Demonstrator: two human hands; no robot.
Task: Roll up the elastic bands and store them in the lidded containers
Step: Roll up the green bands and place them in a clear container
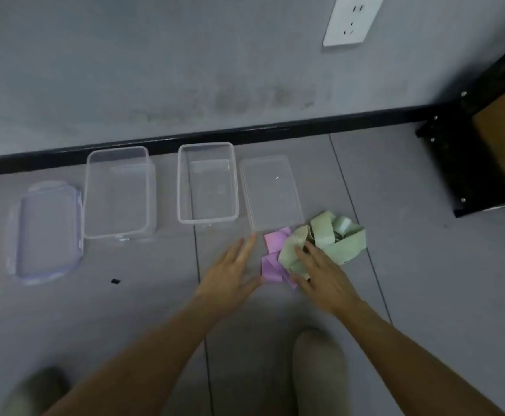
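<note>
Fingers [301,253] of right hand [326,280] on green band [323,230], left hand [230,274] seemingly flat

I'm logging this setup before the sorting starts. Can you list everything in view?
left container: 1, clear, open, on the floor by the wall
right container: 1, clear, open, right of the first
clip lid: 1, clear with a purple tint, far left
flat lid: 1, clear, right of the right container
green band: tangled, count unclear, green, in front of the flat lid
purple band: count unclear, purple and pink, left of the green
socket: 1, white, on the wall
shelf: 1, black, far right
cardboard box: 1, brown, in the shelf
shoes: 2, grey, bottom edge
left hand: fingers straight, beside the purple band
right hand: rests on the green band
</note>
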